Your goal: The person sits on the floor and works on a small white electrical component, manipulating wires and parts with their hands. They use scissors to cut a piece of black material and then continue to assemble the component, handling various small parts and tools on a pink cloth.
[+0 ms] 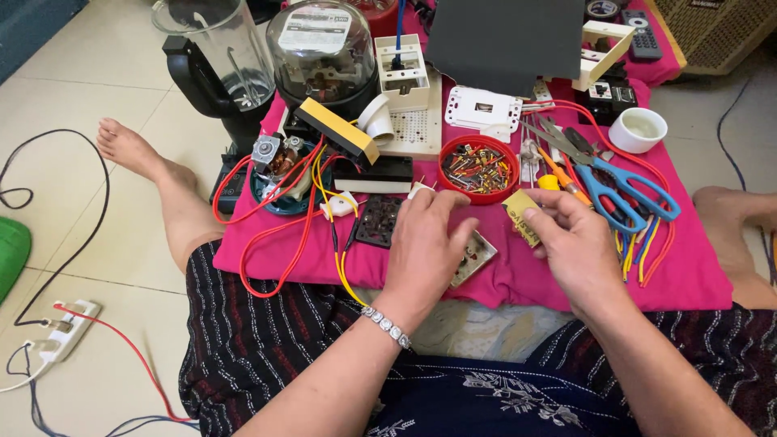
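The pink cloth (518,279) is crowded. Bare room lies only along its near edge, lower centre of the frame, between the yellow wire (343,267) and the metal plate (473,259), and below the scissors (623,190) at right. Upward, the red bowl of small parts (477,166), black socket block (378,220) and white switch plate (483,109) block the way. At upper left the blender jug (218,57) and glass-domed meter (321,48) stand tall. Red wires (267,235) loop across the left edge.

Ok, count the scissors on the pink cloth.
1. The blue-handled scissors lie on the right side of the pink cloth, just beyond the right hand. Others could be hidden among the tools behind them.
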